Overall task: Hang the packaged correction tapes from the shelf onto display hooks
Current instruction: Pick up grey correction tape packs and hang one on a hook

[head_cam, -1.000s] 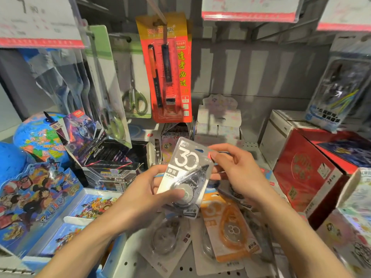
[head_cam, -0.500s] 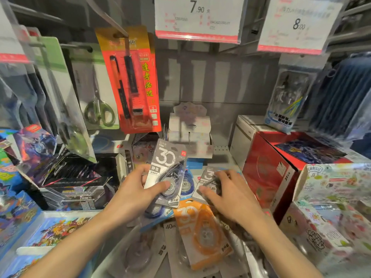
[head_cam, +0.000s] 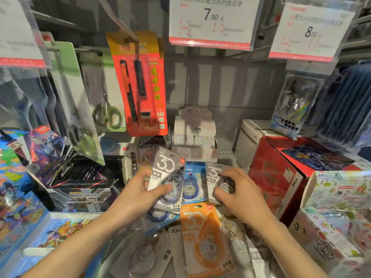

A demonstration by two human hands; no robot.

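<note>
Two hands at the middle of the frame, each on one grey carded correction tape above a loose pile on the shelf.

The left hand (head_cam: 138, 194) grips an upright grey blister-carded correction tape (head_cam: 167, 178), thumb pressed on its clear bubble; the card shows a large white "30" and a red corner logo. The right hand (head_cam: 241, 194) curls its fingers over a second grey "30" pack (head_cam: 213, 177) lying just right of centre. Between them lies one blue carded tape (head_cam: 190, 184); below it one orange "30" pack (head_cam: 204, 237); at lower centre at least two clear-fronted grey packs (head_cam: 144, 255), blurred. Two white price signs (head_cam: 212, 21) hang at upper right.
</note>
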